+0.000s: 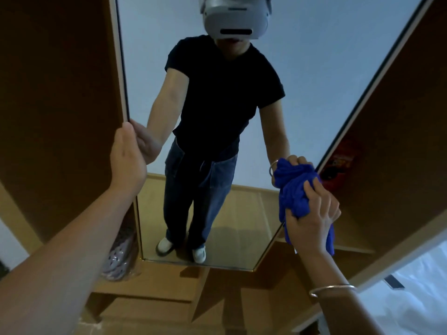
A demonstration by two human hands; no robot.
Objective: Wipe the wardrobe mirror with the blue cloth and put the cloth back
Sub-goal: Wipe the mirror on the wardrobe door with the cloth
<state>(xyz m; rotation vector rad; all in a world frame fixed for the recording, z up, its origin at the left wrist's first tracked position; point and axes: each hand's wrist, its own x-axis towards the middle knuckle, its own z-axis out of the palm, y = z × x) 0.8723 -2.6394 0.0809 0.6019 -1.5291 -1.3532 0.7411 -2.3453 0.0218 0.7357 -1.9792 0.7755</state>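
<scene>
The tall wardrobe mirror (314, 68) fills the middle of the head view, framed in pale wood, and reflects a person in a black shirt and jeans. My right hand (314, 221) grips the bunched blue cloth (294, 189) and presses it against the glass near the mirror's lower right edge. My left hand (127, 158) holds the mirror's left edge about halfway up, fingers wrapped round the frame.
Brown wardrobe panels (60, 105) stand on both sides of the mirror. A red item (338, 160) sits inside the right compartment. A bagged pale thing (118, 257) lies at the lower left. Wooden shelves (157, 286) run below; white bedding (411, 298) is at the lower right.
</scene>
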